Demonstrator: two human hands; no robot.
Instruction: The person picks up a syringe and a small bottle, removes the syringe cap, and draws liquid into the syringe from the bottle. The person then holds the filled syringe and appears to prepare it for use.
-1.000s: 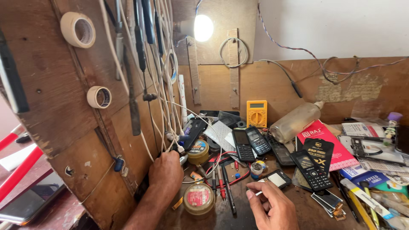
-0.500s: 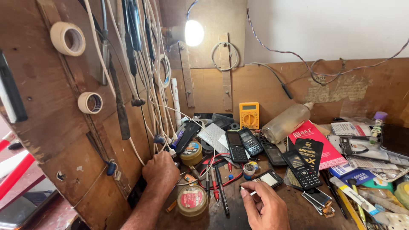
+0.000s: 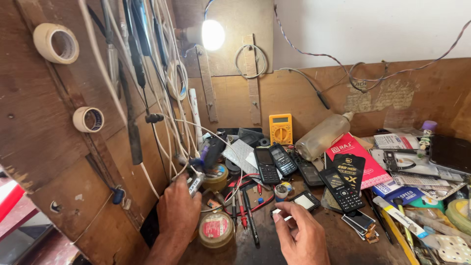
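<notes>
Left hand (image 3: 177,208) is closing around a small pale cylindrical tool (image 3: 195,185) at the foot of the hanging white cables (image 3: 167,98), its fingers curled tight on the handle, with the tip poking out just above the knuckles. Right hand (image 3: 300,234) is pinching a thin white strip (image 3: 280,214) between thumb and forefinger, closed on it, directly in front of a small dark phone part with a pale screen (image 3: 306,200) lying on the worktop (image 3: 338,245).

Judging by this, the work is sitting at the picking-up stage: one hand is taking the tool, the other is steadying the little strip near the part. Bringing the two together would be calling for a careful, small move, since cables and probe leads (image 3: 245,216) are crowding the space between both hands.

As for containers, a round tin with a red label (image 3: 216,229) is resting just right of the left hand, its lid on, so its contents are hidden. Another round tin (image 3: 217,176) is standing just beyond that hand, partly behind wires. Farther past the right hand, a cloudy plastic bottle (image 3: 321,136) is lying on its side beside a yellow multimeter (image 3: 280,128); whether it is holding liquid cannot be told.
</notes>
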